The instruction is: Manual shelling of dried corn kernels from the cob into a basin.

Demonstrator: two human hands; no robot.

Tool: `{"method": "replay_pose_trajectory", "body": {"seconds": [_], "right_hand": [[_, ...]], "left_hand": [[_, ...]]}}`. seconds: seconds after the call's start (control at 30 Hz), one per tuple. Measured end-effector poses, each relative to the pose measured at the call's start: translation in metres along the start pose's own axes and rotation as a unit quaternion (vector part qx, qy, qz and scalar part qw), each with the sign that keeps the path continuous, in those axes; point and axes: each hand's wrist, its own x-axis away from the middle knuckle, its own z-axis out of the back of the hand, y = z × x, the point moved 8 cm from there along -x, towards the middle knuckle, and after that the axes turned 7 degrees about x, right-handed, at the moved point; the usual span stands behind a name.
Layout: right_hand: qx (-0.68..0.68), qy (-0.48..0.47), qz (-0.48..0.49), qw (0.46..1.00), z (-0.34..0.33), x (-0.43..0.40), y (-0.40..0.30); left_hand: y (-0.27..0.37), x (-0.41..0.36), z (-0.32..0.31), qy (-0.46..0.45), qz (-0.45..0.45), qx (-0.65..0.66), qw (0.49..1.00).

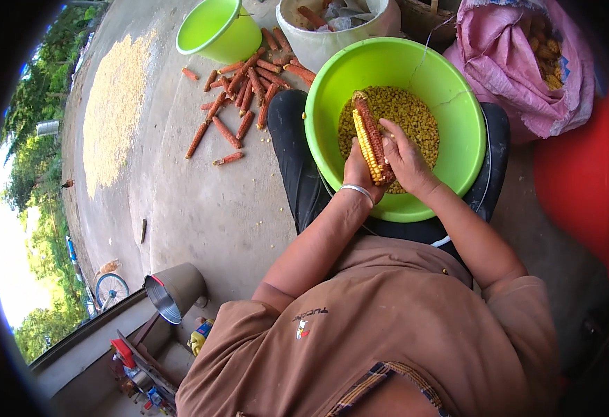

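A partly shelled ear of corn point(370, 136) is held at its lower end by my left hand point(359, 169), which has a silver bangle at its wrist. Yellow kernels remain along the ear's left side, and reddish bare cob shows on the right. My right hand point(406, 159) lies against the ear's bare side with the thumb near the cob and the index finger stretched out. Both hands are over a large green plastic basin point(460, 156) between my knees. Loose yellow kernels point(419, 117) cover the basin's bottom.
Bare red cobs point(247, 86) lie heaped on the concrete floor, beside a smaller green bucket point(221, 31) and a white tub point(309, 47). A pink woven sack point(497, 62) of corn ears and a red basin point(575, 187) stand at the right. Kernels point(114, 114) are spread farther left; a metal bucket point(179, 289) stands lower left.
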Motion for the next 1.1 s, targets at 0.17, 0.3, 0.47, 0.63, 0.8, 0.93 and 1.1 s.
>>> {"method": "replay_pose_trajectory", "body": {"seconds": [0.17, 0.3, 0.47, 0.63, 0.8, 0.93, 1.1], "right_hand": [[0.127, 0.020, 0.119, 0.985, -0.005, 0.009, -0.015], [0.072, -0.021, 0.071, 0.995, -0.001, 0.004, -0.005], [0.108, -0.021, 0.028, 0.994, -0.015, 0.010, 0.002], [0.176, 0.006, 0.101, 0.979, -0.016, 0.012, -0.019], [0.054, 0.028, 0.047, 0.997, -0.001, 0.005, 0.001], [-0.005, -0.042, -0.065, 0.997, -0.011, -0.002, -0.011], [0.157, -0.011, -0.055, 0.986, -0.010, -0.003, 0.007]], "left_hand": [[0.000, -0.002, -0.003, 0.001, 0.012, 0.037, 0.999], [-0.003, -0.007, -0.005, -0.080, 0.064, 0.075, 0.992], [0.008, -0.013, 0.012, 0.021, -0.056, 0.046, 0.997], [0.012, -0.022, 0.025, 0.039, -0.040, 0.023, 0.998], [0.003, -0.011, -0.001, -0.064, 0.036, 0.060, 0.995], [0.013, -0.007, 0.016, 0.084, -0.089, -0.082, 0.989], [0.012, -0.003, 0.012, 0.070, -0.081, -0.092, 0.990]]}}
